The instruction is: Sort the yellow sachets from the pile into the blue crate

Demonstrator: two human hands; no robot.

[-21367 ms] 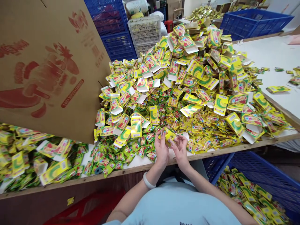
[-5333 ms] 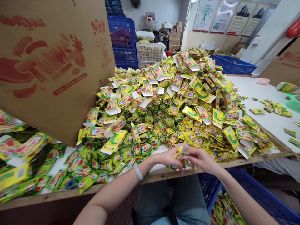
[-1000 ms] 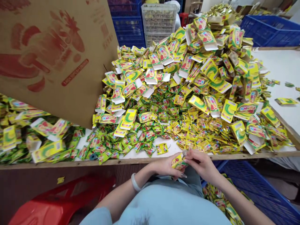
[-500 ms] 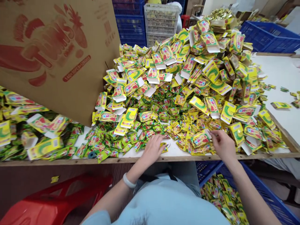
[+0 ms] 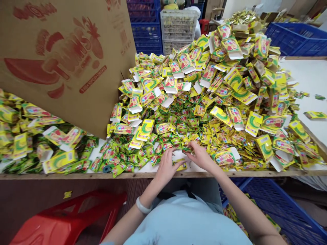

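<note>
My left hand (image 5: pixel 166 166) is over the table's near edge, fingers curved and thumb apart. A small yellow packet (image 5: pixel 182 166) lies by its thumb; whether they touch is hard to see. Just to its right, my right hand (image 5: pixel 200 157) has its thumb and fingertips around a small green packet (image 5: pixel 187 149) at the front of the pile. An open-ended small yellow box (image 5: pixel 224 157) printed with fruit lies right of that hand. Small green packets (image 5: pixel 135 157) are heaped to the left, small yellow packets (image 5: pixel 222 137) to the right.
A large cardboard carton (image 5: pixel 76 85) leans over the left side. Small fruit-printed boxes (image 5: pixel 232 80) rise in a high heap behind. A wooden rim (image 5: pixel 143 175) edges the table. Below are a red stool (image 5: pixel 68 221) and a blue crate (image 5: pixel 278 204); more crates (image 5: pixel 177 27) stand behind.
My right hand has left the small yellow box at the right and moved left, close to my left hand. That box now lies on the packets. The view has shifted slightly.
</note>
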